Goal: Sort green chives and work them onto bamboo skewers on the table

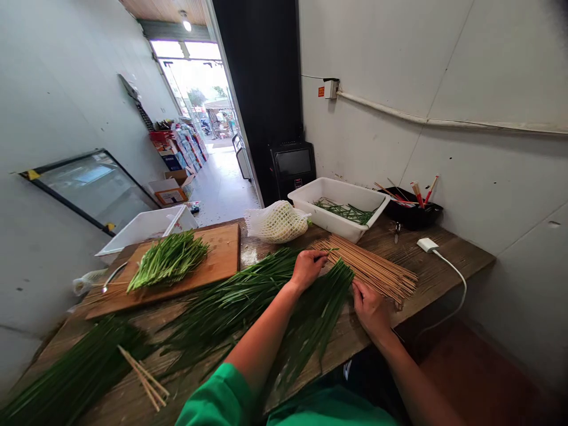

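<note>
My left hand (307, 267) is closed in a pinch on a thin green chive leaf at the top of a chive bunch (310, 319) that lies on the wooden table (444, 251). My right hand (371, 306) rests with curled fingers at the near end of a pile of bamboo skewers (370, 266), touching them; what it grips is not clear. More long chives (231, 302) spread across the table to the left.
A wooden cutting board (222, 260) carries cut chives (167, 259). A white mesh bag (277, 222), a white tray (337, 198) with some chives, a black container (410, 213) of chopsticks, a white charger (426, 244) and another white bin (142, 228) stand around. Loose skewers (144, 371) lie near left.
</note>
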The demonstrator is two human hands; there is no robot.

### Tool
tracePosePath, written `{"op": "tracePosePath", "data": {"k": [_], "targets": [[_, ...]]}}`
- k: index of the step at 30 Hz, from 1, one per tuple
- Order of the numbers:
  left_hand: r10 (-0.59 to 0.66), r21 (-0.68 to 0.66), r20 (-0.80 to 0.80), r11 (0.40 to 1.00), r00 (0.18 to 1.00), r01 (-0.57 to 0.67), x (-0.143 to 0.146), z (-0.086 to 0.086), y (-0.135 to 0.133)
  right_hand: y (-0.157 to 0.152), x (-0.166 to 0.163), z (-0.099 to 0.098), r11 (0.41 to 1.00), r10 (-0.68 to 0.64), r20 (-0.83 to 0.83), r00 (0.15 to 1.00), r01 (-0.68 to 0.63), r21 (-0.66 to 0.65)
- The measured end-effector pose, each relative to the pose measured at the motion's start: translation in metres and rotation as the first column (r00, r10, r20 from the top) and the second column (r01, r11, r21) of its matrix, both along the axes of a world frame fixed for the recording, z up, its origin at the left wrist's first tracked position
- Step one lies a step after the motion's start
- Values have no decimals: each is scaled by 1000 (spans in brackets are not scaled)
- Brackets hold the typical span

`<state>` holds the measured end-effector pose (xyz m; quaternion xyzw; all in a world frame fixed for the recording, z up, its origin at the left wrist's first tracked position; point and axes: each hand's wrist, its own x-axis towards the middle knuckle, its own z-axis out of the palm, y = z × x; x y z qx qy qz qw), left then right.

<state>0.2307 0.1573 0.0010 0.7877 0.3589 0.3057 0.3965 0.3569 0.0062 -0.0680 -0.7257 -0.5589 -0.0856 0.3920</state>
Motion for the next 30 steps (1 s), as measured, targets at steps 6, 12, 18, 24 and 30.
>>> {"op": "tracePosePath", "data": {"k": [6, 12, 18, 24, 30], "targets": [[-157, 208, -171, 959, 973, 191, 1, 5, -15, 0, 0, 0, 1000, -9, -8, 1000, 9, -4], [-98, 246, -432, 943, 897, 222, -19, 26, -1, -1, -2, 4, 1000, -23, -27, 999, 22, -5], [167, 311, -643, 949, 748, 56, -50, 33, 32, 0, -2, 3, 1000, -16, -33, 999, 15, -19], [213, 303, -690, 953, 692, 10, -51, 21, 38, 0, -1, 2, 1000, -21, -41, 999, 20, -20], [228, 273, -738, 962, 635, -28, -64, 15, 52, -1, -1, 3, 1000, -21, -25, 999, 20, -22]]}}
